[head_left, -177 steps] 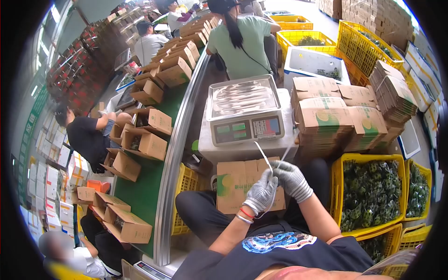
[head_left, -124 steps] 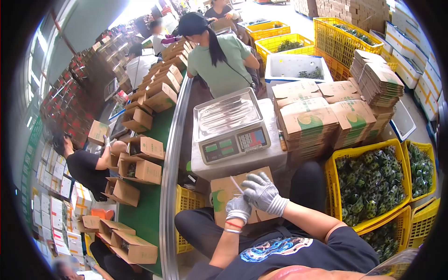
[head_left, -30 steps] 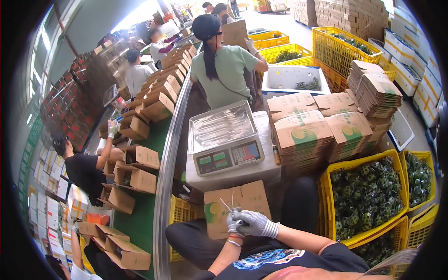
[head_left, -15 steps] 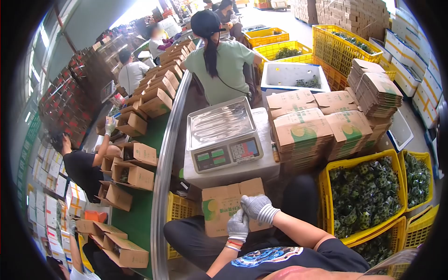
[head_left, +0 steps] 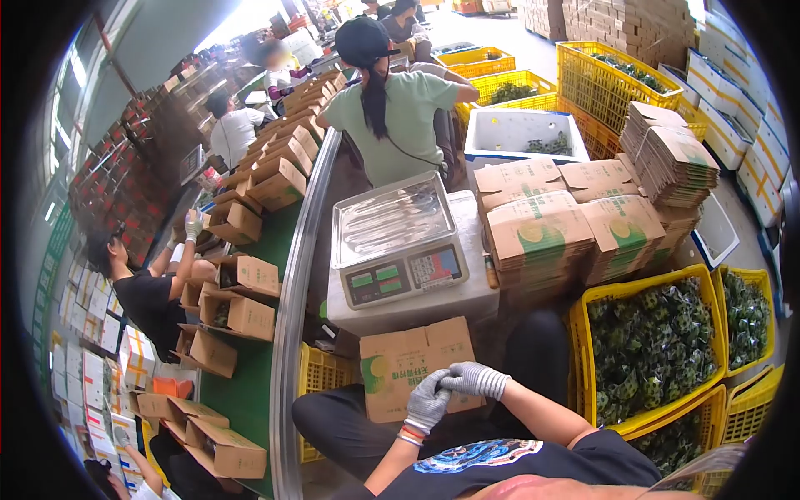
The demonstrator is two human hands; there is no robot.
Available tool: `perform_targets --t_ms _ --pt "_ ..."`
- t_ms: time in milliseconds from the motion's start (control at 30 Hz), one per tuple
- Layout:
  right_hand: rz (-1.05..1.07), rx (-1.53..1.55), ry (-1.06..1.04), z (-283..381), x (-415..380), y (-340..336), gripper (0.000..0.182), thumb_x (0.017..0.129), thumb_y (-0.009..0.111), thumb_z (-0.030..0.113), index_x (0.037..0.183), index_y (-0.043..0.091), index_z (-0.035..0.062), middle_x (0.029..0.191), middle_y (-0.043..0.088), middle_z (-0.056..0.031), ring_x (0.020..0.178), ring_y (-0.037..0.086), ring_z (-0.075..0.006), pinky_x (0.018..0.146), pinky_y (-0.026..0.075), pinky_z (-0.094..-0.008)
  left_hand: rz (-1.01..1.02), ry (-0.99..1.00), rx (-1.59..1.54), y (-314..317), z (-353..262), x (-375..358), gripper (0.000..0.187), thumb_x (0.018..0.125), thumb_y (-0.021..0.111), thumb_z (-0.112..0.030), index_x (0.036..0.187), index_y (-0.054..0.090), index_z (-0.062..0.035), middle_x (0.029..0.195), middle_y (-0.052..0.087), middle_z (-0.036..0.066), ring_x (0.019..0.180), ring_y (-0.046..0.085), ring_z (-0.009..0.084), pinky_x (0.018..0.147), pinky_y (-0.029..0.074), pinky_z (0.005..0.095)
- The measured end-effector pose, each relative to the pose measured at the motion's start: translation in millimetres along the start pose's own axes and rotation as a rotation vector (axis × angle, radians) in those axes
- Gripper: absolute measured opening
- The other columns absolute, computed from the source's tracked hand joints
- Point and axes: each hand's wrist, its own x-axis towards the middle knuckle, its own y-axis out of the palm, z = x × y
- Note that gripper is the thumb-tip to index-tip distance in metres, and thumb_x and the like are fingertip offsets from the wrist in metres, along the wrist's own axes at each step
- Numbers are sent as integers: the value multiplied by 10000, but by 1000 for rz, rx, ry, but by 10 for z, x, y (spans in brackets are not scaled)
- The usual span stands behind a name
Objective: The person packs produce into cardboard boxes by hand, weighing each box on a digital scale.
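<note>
My left hand (head_left: 428, 400) and my right hand (head_left: 475, 379), both in grey striped gloves, meet in front of a flat cardboard carton (head_left: 396, 360) with green print. The fingers of both are bent and pressed together; whether something small is between them I cannot make out. The carton stands tilted against the white block (head_left: 346, 315) that bears a metal-topped weighing scale (head_left: 398, 242). My knees are on either side of the carton.
Yellow crates (head_left: 654, 350) of bagged green produce are at the right. Flattened cartons (head_left: 542, 233) are stacked behind them. On the left, a green conveyor (head_left: 242, 375) carries open boxes (head_left: 250, 317). A person in light green (head_left: 408, 117) sits ahead, others beyond the conveyor.
My hands have shifted slightly, the left up and to the right, the right a little lower. A person left of the conveyor has raised their head.
</note>
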Motion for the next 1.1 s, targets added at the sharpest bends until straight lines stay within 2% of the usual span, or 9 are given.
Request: perform_targets --t_ms 133,300,400,500,600,700,800,1000,1100 --pt "-107 -91 15 301 -224 -39 444 852 589 463 892 599 21 744 653 -144 704 661 -287 662 513 -356 10 -523 -565 -4 162 -4 255 852 605 -47 1097 582 20 867 663 120 744 660 182 661 556 286" --pt "-203 -139 -117 115 -223 31 305 901 510 367 865 612 82 792 637 -177 756 615 -367 670 491 -450 121 -676 -837 -240 71 27 321 858 620 -52 1135 522 76 915 638 146 758 656 196 667 584 331" --pt "-229 -210 -214 3 -143 118 289 912 519 348 918 636 84 765 648 -139 679 641 -295 608 507 -386 193 -812 -1127 -319 165 5 332 846 617 -18 1154 512 49 1004 619 157 835 660 239 722 575 345" --pt "55 253 23 -25 -64 96 322 928 485 356 957 645 79 758 648 -75 646 627 -202 558 497 -338 184 -818 -1391 -317 124 -29 341 830 626 0 1152 516 33 1028 610 160 901 652 257 755 567 361" --pt "107 272 16 -16 -113 132 369 938 459 401 953 633 76 620 549 -20 520 523 -128 460 435 -284 274 -811 -1459 -320 89 -37 389 814 630 25 1182 504 30 1042 604 155 944 640 258 793 559 373" --pt "191 783 196 -4 -147 269 378 930 472 443 859 616 100 566 496 -1 418 403 -83 377 301 -237 334 -605 -1517 -399 40 -90 404 820 613 40 1209 505 21 1051 614 157 938 644 256 815 555 382" --pt "179 925 311 38 -152 349 363 920 495 452 772 575 130 535 445 26 402 356 -73 374 250 -230 331 -631 -1275 -411 177 -100 388 819 602 56 1199 533 15 1037 631 162 925 651 249 830 552 378" --pt "195 982 335 75 -153 382 338 931 498 440 776 550 145 552 421 42 434 352 -60 399 235 -224 165 -296 -455 -420 51 -71 128 844 652 -75 946 677 -2 891 675 62 803 646 147 753 523 264" --pt "321 1556 212 39 -281 406 276 935 524 380 861 566 117 614 466 31 515 434 -66 445 321 -220 -69 -211 -315 -392 -11 -37 87 841 652 -85 895 682 -24 821 662 60 772 634 137 715 519 271"
